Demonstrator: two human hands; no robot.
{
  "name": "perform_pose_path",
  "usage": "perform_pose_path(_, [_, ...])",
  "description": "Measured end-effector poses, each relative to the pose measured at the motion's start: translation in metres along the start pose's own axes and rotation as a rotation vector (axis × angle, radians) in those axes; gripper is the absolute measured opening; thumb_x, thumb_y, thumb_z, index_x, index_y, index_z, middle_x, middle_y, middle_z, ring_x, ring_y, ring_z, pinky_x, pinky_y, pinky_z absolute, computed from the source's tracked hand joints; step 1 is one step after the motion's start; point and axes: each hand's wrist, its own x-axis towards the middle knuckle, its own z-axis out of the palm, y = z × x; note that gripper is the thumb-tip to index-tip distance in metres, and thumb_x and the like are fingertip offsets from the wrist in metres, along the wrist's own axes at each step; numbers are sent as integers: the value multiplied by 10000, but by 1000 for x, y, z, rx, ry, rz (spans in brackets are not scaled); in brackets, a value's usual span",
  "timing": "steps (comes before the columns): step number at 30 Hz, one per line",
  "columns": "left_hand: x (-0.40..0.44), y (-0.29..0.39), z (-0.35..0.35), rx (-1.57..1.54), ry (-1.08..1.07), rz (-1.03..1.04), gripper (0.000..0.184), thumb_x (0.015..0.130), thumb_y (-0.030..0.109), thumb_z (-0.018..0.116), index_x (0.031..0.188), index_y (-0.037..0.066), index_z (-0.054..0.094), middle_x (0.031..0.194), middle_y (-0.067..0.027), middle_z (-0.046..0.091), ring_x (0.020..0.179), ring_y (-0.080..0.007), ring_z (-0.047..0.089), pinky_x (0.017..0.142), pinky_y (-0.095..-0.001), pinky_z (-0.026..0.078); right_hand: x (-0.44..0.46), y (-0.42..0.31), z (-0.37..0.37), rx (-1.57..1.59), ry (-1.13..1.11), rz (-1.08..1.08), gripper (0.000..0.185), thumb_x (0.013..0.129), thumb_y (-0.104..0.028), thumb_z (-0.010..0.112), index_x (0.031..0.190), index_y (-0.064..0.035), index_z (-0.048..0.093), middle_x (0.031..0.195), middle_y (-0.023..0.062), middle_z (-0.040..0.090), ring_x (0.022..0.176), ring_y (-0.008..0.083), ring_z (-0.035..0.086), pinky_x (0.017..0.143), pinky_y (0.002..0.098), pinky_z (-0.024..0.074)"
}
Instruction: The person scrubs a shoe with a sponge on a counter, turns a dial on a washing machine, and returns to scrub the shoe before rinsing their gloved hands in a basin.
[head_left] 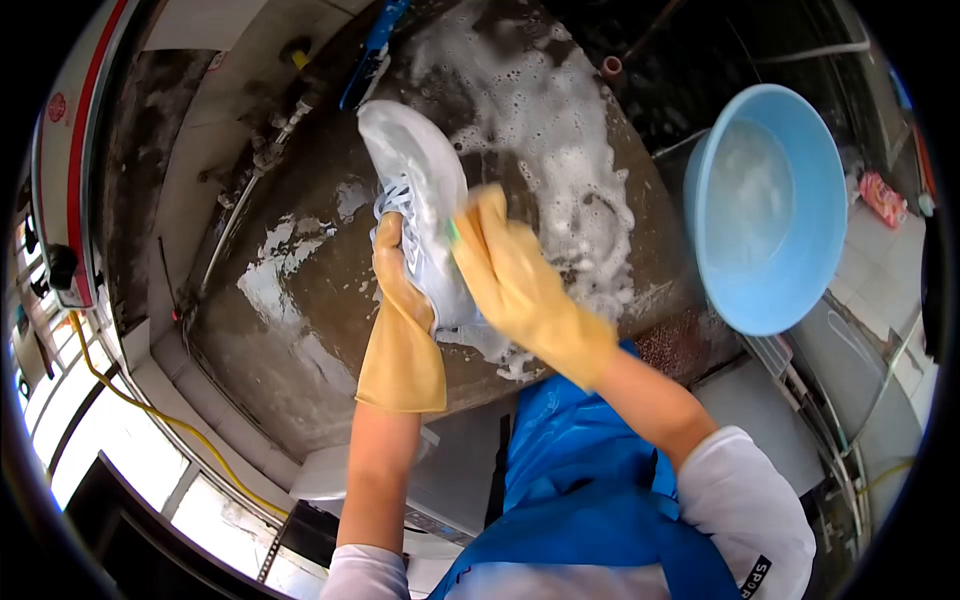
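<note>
A white lace-up shoe (pixel 415 165) is held over the wet slab, toe pointing away from me. My left hand (pixel 398 280), in a yellow rubber glove, grips it around the laces and opening. Against the shoe's right side presses my gloved right hand (pixel 510 275), blurred by motion, its fingers closed. A green sliver (pixel 451 231) shows at those fingertips; the rest of that object is hidden. Beyond the toe lies a blue-handled tool (pixel 376 45) with some suds on it.
White suds (pixel 560 150) spread over the brown slab (pixel 270 350). To the right stands a light blue basin (pixel 770 310) with cloudy water. A pipe (pixel 240 205) with fittings runs along the left side. A yellow hose (pixel 170 420) hangs at lower left.
</note>
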Motion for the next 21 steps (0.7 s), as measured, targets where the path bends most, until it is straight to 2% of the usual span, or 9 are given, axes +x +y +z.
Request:
perform_pose_path(5, [2,-1,12,9,-110,-55,612,1035,405,451,1530,46,465,1464,-167,593,1321,-361,570,1173,-484,418,-5,3,6,398,55,294,380,1005,-95,526,1287,159,552,1178,382,602,770,477,651,712,502,549])
perform_pose_path(6, [5,-10,31,79,4,40,619,1040,426,430,1528,48,467,1440,-153,607,1294,-349,582,1160,-471,426,20,22,6,-117,119,-1,389,1023,-111,517,1296,164,545,1188,399,598,737,476,648,705,519,545])
perform_pose_path(8, [4,-6,9,213,-69,91,611,1044,424,424,1522,46,473,1431,-149,610,1279,-349,587,1146,-471,436,16,24,6,-633,190,-280,398,1041,-126,508,1306,170,538,1199,415,593,704,475,645,699,535,541])
perform_pose_path(11, [16,2,-8,276,-42,114,584,1052,416,415,1498,48,498,1398,-141,623,1229,-344,604,1098,-473,469,-69,-12,-2,-71,-23,88,520,921,-83,573,1389,133,512,1310,395,579,959,391,689,800,381,561])
perform_pose_path(13, [15,1,2,185,108,58,575,1044,413,424,1485,55,512,1394,-137,629,1218,-340,611,1076,-468,484,-52,-7,-1,176,-103,378,505,920,-55,561,1383,141,513,1337,391,555,983,401,687,829,363,569])
perform_pose_path(14, [14,-2,10,190,106,55,575,1044,413,424,1485,55,512,1394,-137,629,1218,-340,611,1076,-468,484,-13,3,-7,-191,-12,99,461,968,-52,532,1372,166,500,1321,393,553,904,438,689,797,410,580])
perform_pose_path(17, [16,-7,22,138,133,70,580,1041,421,423,1485,59,513,1388,-133,635,1201,-342,617,1069,-470,487,13,27,-3,-563,278,-331,395,1050,-67,479,1344,197,480,1269,409,541,749,518,671,687,512,587])
perform_pose_path(19, [13,0,2,288,12,109,594,1041,430,414,1489,51,508,1399,-142,630,1249,-345,600,1113,-472,466,-39,-3,-11,-17,26,29,387,1031,-66,502,1354,147,501,1248,386,546,780,497,681,660,500,590])
perform_pose_path(21, [15,-4,11,320,57,134,606,1038,440,415,1492,49,504,1408,-142,626,1267,-343,591,1126,-470,457,-63,-3,2,-62,145,14,376,1020,-71,517,1351,108,525,1187,361,556,753,473,675,634,501,590])
